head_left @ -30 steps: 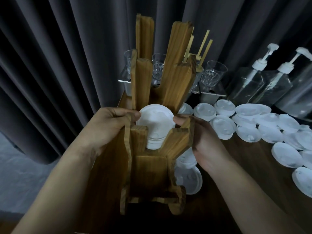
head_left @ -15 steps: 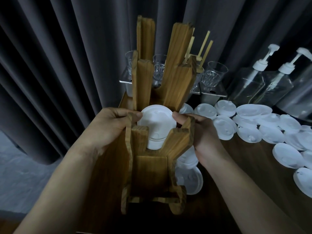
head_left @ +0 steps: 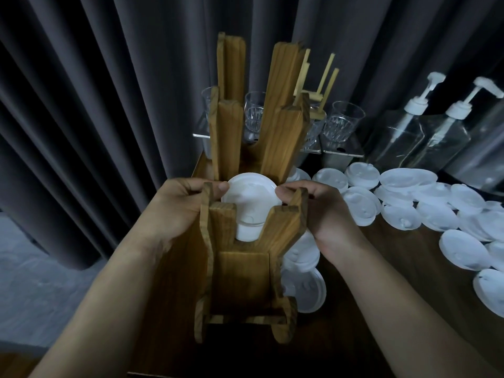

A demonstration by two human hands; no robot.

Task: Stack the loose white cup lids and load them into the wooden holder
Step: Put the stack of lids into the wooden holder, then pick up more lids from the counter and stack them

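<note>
Wooden holder [head_left: 242,271] stands upright on your dark table [head_left: 395,268] in front of a grey curtain [head_left: 109,105], its tall slats rising between your forearms. Behind it to the right stand two clear pump bottles [head_left: 403,140] with white heads, and left of them a row of clear glasses [head_left: 342,124]. Your left hand [head_left: 180,205] is at the holder's left side, fingers curled, its thumb tip pressed to the left rim of the stack of white lids [head_left: 249,197]. Your right hand [head_left: 324,211] mirrors it on the right, curled fingertips against the stack's right rim, so you grip the stack between both hands. That stack sits inside the holder's channel, between the slats, its top lid facing you. Loose lids [head_left: 362,204] lie scattered over the table to the right of the holder, several overlapping, and a few more lie just beside the holder's base under your right wrist.
</note>
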